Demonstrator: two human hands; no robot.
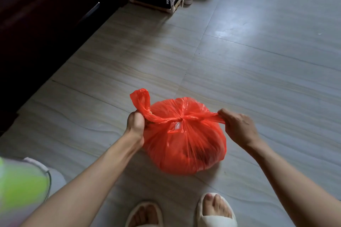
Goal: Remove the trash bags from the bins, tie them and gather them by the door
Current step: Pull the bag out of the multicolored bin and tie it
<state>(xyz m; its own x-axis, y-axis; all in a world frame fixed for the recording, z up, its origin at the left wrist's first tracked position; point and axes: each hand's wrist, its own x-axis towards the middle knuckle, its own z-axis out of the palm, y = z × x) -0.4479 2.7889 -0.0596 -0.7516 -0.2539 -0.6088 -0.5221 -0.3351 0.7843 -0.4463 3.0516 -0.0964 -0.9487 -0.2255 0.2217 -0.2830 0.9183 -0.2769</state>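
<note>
Head view: a full red trash bag (186,143) is set on the tiled floor (258,79) — its two handles, crossed at the top, are gripped by the left hand (135,125) and pinched by the right hand (238,125).

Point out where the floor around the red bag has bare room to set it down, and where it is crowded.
Bare tile floor runs right of and beyond the red trash bag, up to the wooden-framed stand. Another bare strip lies between the bag and the dark cabinet. It is crowded near the slippers and the bin, lower left.
</note>
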